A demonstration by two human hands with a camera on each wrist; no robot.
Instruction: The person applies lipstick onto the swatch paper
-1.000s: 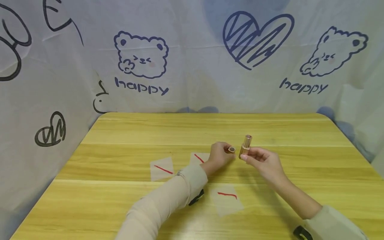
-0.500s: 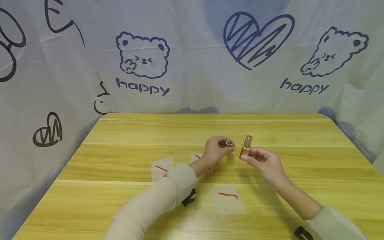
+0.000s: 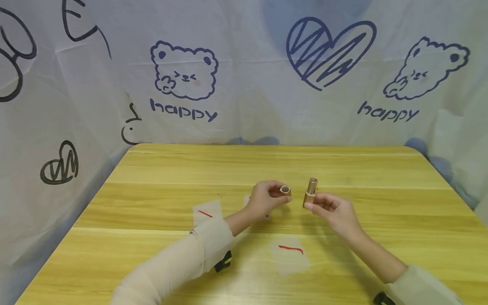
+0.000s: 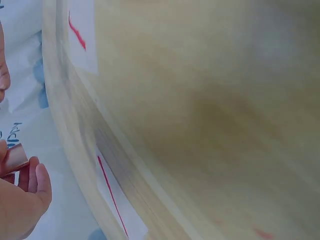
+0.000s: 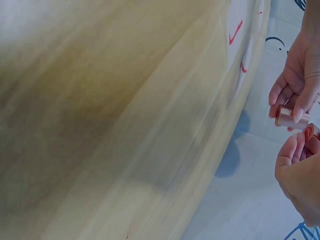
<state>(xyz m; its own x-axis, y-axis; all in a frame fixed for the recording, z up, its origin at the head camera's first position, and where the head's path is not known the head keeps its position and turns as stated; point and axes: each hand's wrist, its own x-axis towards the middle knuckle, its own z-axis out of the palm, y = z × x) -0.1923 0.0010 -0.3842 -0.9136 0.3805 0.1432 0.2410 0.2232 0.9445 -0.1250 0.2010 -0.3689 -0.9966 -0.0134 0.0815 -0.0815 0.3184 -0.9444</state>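
Note:
Over the middle of the table, my left hand (image 3: 261, 201) pinches a gold lipstick cap (image 3: 288, 192) between thumb and fingers, its hollow end tipped up toward the head camera. To its right, my right hand (image 3: 341, 216) grips a gold lipstick (image 3: 310, 195) by its base, upright with the inner tube pointing up. A small gap separates cap and lipstick in the head view. The right wrist view has both hands at its right edge, the cap (image 5: 291, 119) close above the lipstick (image 5: 313, 141). In the left wrist view the cap (image 4: 16, 159) shows at the left edge.
Small pale paper squares with red strokes lie on the wooden table (image 3: 152, 169): one paper (image 3: 207, 212) at left, another paper (image 3: 290, 256) in front, and a third partly hidden behind my left hand. A white cloth (image 3: 251, 106) with drawings hangs behind the table.
My left hand has drawn the cap leftward, away from the lipstick, and its open end has turned more into view. My right hand and the lipstick have lowered slightly.

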